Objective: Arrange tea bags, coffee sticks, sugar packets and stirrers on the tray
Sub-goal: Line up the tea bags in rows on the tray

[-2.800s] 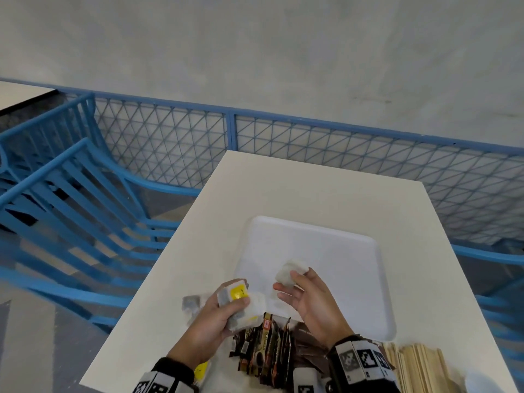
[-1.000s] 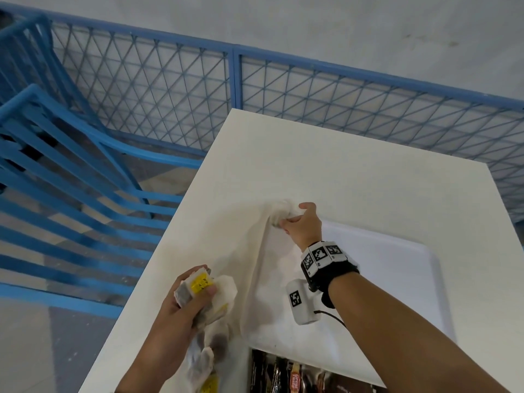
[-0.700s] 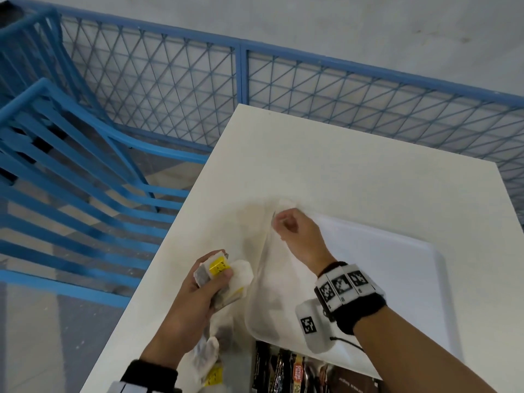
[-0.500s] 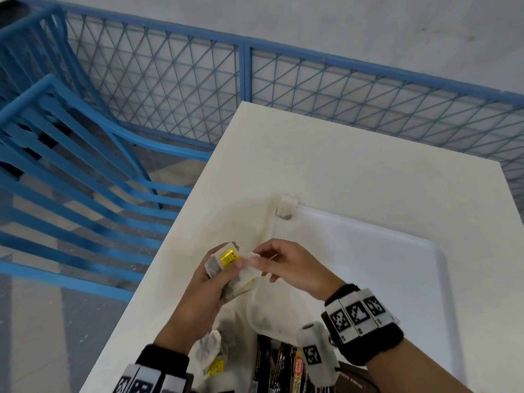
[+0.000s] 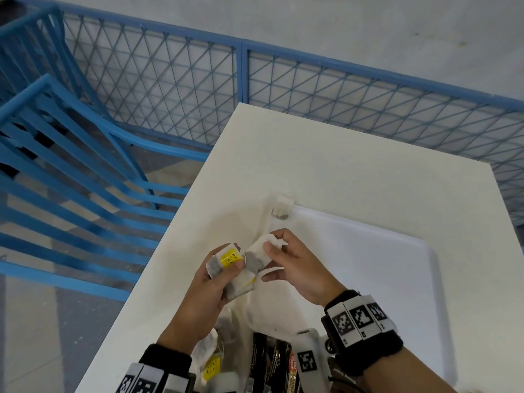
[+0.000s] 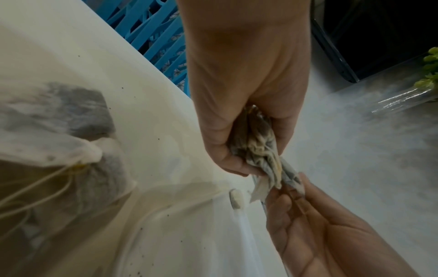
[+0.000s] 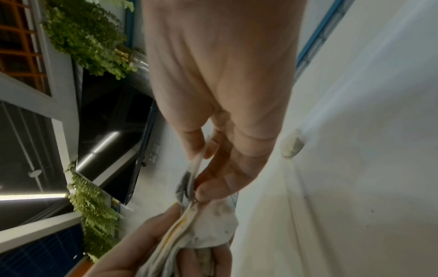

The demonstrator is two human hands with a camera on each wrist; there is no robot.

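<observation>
My left hand [image 5: 215,279] grips a bunch of tea bags [image 5: 226,260] with yellow tags, seen edge-on in the left wrist view as the bunch [image 6: 260,150]. My right hand [image 5: 286,259] pinches one white tea bag [image 5: 259,255] at the top of that bunch, between thumb and fingers; the same tea bag [image 7: 192,176] shows in the right wrist view. One tea bag [image 5: 281,210] lies in the far left corner of the white tray [image 5: 397,279]. Dark coffee sticks [image 5: 272,361] and loose tea bags [image 5: 209,355] lie at the near edge.
The white table [image 5: 340,165] ends on the left close to my left hand. Blue slatted chairs [image 5: 71,165] stand to the left and a blue mesh fence [image 5: 312,89] runs behind the table.
My right hand left a tea bag in the tray's far left corner, came back to the left hand and now pinches another tea bag from the bunch.
</observation>
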